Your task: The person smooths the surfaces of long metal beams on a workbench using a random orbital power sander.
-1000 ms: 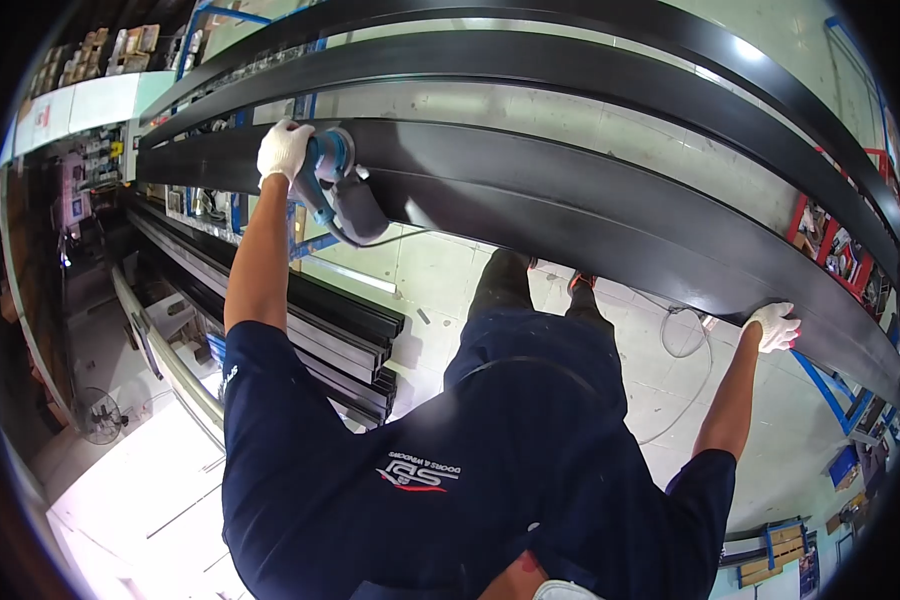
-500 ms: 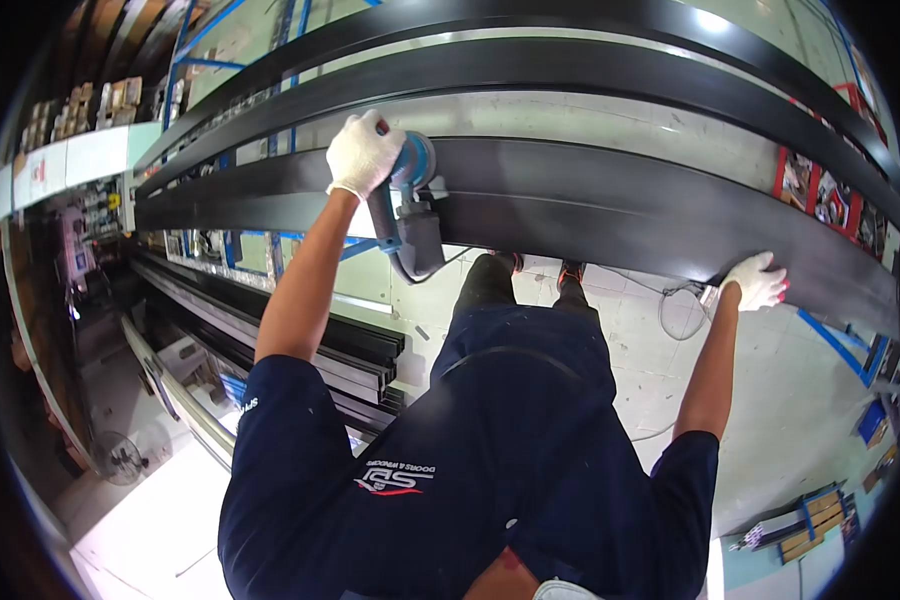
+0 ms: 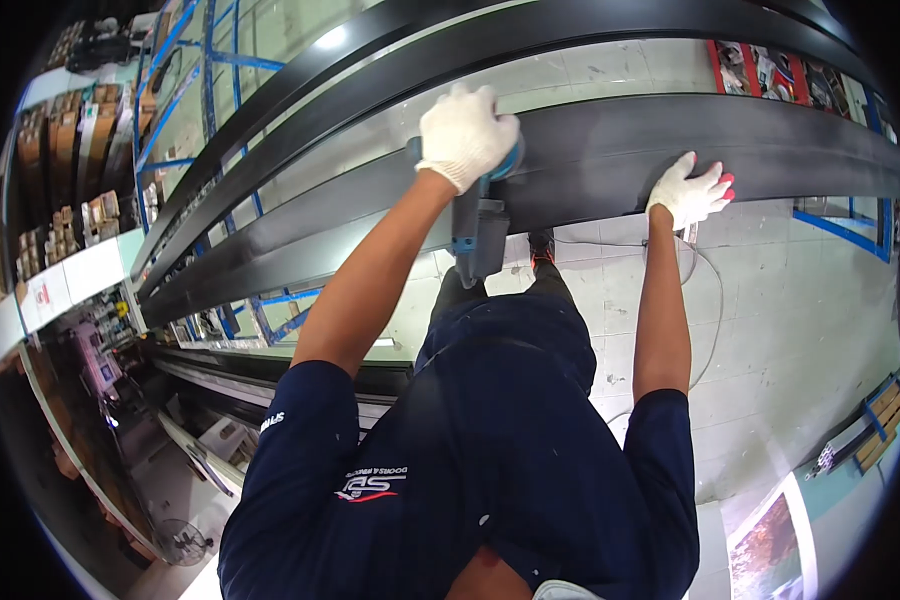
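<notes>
Wearing a white glove, my left hand (image 3: pixel 467 137) is wrapped round the top of a blue and black power sander (image 3: pixel 480 235), which rests on a long dark metal profile (image 3: pixel 590 150). The sander's pad is mostly hidden under the hand. On the right, my right hand (image 3: pixel 688 192), in a white glove with red fingertips, lies on the near edge of the same profile with its fingers spread. It holds nothing.
Further long dark profiles (image 3: pixel 390 90) run parallel beyond this one. Blue metal racks (image 3: pixel 210 80) stand at the upper left and a blue stand (image 3: pixel 850 235) at the right. Red bins (image 3: pixel 735 70) sit at the upper right. A cable (image 3: pixel 720 310) trails over the floor.
The view has shifted and turned. My left hand and the sander appear further right in the picture, closer to my right hand. My right hand still touches the profile's near edge.
</notes>
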`<state>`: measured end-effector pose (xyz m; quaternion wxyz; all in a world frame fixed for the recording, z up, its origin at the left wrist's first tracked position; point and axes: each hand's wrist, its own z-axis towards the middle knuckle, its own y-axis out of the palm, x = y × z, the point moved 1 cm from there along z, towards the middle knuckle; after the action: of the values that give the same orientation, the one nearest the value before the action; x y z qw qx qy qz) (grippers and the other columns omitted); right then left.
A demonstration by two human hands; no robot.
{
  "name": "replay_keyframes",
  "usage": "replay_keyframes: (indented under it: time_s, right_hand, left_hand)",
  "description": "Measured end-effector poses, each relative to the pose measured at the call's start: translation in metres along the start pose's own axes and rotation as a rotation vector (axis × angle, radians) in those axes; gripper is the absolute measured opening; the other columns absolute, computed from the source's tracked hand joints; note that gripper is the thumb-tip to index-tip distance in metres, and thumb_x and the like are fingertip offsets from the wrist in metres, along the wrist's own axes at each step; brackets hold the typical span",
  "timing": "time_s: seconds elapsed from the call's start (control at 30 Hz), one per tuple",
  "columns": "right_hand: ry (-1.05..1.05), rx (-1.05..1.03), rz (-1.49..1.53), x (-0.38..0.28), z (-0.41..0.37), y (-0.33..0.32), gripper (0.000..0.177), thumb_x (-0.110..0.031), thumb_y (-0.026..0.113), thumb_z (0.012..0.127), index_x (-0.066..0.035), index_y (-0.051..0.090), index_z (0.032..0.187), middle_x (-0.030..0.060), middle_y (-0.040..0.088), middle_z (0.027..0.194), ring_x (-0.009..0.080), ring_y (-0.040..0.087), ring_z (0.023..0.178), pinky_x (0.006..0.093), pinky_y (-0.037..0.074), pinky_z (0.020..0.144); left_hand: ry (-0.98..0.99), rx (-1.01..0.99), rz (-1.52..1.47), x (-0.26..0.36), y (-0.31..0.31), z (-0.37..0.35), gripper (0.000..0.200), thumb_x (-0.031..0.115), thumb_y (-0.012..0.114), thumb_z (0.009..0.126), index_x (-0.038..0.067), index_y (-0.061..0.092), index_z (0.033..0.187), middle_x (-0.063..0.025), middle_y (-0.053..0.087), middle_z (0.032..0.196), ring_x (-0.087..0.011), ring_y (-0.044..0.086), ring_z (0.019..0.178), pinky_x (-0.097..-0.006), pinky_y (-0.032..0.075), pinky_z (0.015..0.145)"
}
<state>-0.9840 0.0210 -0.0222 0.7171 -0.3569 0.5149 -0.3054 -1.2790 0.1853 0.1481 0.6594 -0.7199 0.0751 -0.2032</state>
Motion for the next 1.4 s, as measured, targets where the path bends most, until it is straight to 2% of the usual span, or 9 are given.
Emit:
replay_keyframes:
  time_s: [0.23, 0.4, 0.47, 0.67, 0.8, 1.0, 1.17, 1.27, 1.4]
  right_hand:
    - [0.069, -0.096, -0.066, -0.004, 0.000, -0.005, 0.072, -0.056, 0.065, 0.110, -0.016, 0.053, 0.168, 0.0179, 0.037, 0.182, 0.0453, 0.027, 0.170, 0.0661, 0.038, 0.128]
    - [0.031, -0.047, -0.048, -0.001, 0.001, -0.001, 0.072, -0.056, 0.066, 0.109, -0.015, 0.054, 0.167, 0.0192, 0.040, 0.180, 0.0462, 0.026, 0.169, 0.0633, 0.041, 0.127]
    - [0.052, -0.067, -0.049, -0.003, 0.001, -0.003, 0.072, -0.056, 0.065, 0.109, -0.015, 0.054, 0.167, 0.0181, 0.039, 0.180, 0.0450, 0.025, 0.170, 0.0636, 0.040, 0.127]
    - [0.053, -0.054, -0.031, -0.004, -0.001, -0.004, 0.070, -0.055, 0.064, 0.110, -0.015, 0.054, 0.167, 0.0197, 0.039, 0.181, 0.0465, 0.029, 0.169, 0.0640, 0.039, 0.128]
    - [0.018, -0.024, -0.031, -0.002, 0.000, -0.003, 0.071, -0.055, 0.065, 0.110, -0.013, 0.055, 0.166, 0.0202, 0.041, 0.180, 0.0451, 0.029, 0.169, 0.0649, 0.040, 0.127]
    - [0.008, -0.016, -0.026, -0.004, -0.002, -0.004, 0.069, -0.053, 0.066, 0.109, -0.010, 0.058, 0.163, 0.0202, 0.042, 0.179, 0.0435, 0.030, 0.169, 0.0633, 0.041, 0.128]
    - [0.028, -0.019, -0.017, -0.007, -0.004, -0.004, 0.068, -0.053, 0.066, 0.110, -0.011, 0.058, 0.163, 0.0180, 0.042, 0.180, 0.0440, 0.029, 0.170, 0.0643, 0.040, 0.128]
    - [0.033, -0.017, -0.036, -0.005, -0.003, -0.001, 0.068, -0.053, 0.065, 0.110, -0.011, 0.058, 0.163, 0.0184, 0.043, 0.179, 0.0443, 0.029, 0.169, 0.0641, 0.040, 0.128]
    - [0.022, 0.000, -0.039, -0.006, -0.004, 0.000, 0.067, -0.052, 0.066, 0.110, -0.010, 0.058, 0.162, 0.0191, 0.044, 0.178, 0.0449, 0.030, 0.169, 0.0636, 0.041, 0.128]
  left_hand:
    - [0.261, -0.037, -0.098, 0.100, 0.028, 0.047, 0.038, 0.045, 0.070, 0.090, 0.011, 0.082, 0.099, -0.0219, 0.077, 0.107, -0.0426, 0.078, 0.102, -0.0525, 0.063, 0.090]
    - [0.305, -0.338, -0.112, 0.107, 0.013, 0.071, 0.043, 0.050, 0.068, 0.088, 0.010, 0.082, 0.096, -0.0192, 0.081, 0.105, -0.0406, 0.079, 0.101, -0.0513, 0.063, 0.088]
    - [0.301, -0.333, -0.091, 0.096, 0.011, 0.068, 0.043, 0.051, 0.069, 0.089, 0.010, 0.082, 0.095, -0.0184, 0.081, 0.100, -0.0399, 0.079, 0.098, -0.0500, 0.063, 0.086]
    - [0.280, -0.319, -0.086, 0.029, -0.003, 0.034, 0.040, 0.047, 0.071, 0.088, 0.010, 0.082, 0.096, -0.0193, 0.080, 0.102, -0.0425, 0.078, 0.100, -0.0506, 0.062, 0.089]
    - [0.228, -0.245, -0.080, -0.047, -0.014, 0.009, 0.040, 0.048, 0.078, 0.087, 0.009, 0.081, 0.095, -0.0204, 0.079, 0.096, -0.0411, 0.078, 0.095, -0.0505, 0.062, 0.086]
    - [-0.048, -0.236, -0.005, -0.176, -0.046, -0.032, 0.036, 0.044, 0.077, 0.085, 0.010, 0.082, 0.097, -0.0212, 0.082, 0.100, -0.0428, 0.079, 0.100, -0.0507, 0.062, 0.088]
    - [-0.284, -0.237, -0.003, -0.285, -0.067, -0.073, 0.033, 0.038, 0.075, 0.089, 0.007, 0.082, 0.100, -0.0223, 0.080, 0.097, -0.0440, 0.078, 0.096, -0.0480, 0.060, 0.087]
    - [-0.390, -0.190, 0.005, -0.326, -0.064, -0.088, 0.032, 0.034, 0.071, 0.095, 0.007, 0.083, 0.105, -0.0226, 0.079, 0.098, -0.0444, 0.077, 0.096, -0.0473, 0.059, 0.088]
    - [-0.326, -0.178, 0.008, -0.307, -0.062, -0.083, 0.033, 0.037, 0.070, 0.093, 0.010, 0.085, 0.105, -0.0218, 0.081, 0.101, -0.0452, 0.078, 0.101, -0.0499, 0.060, 0.091]
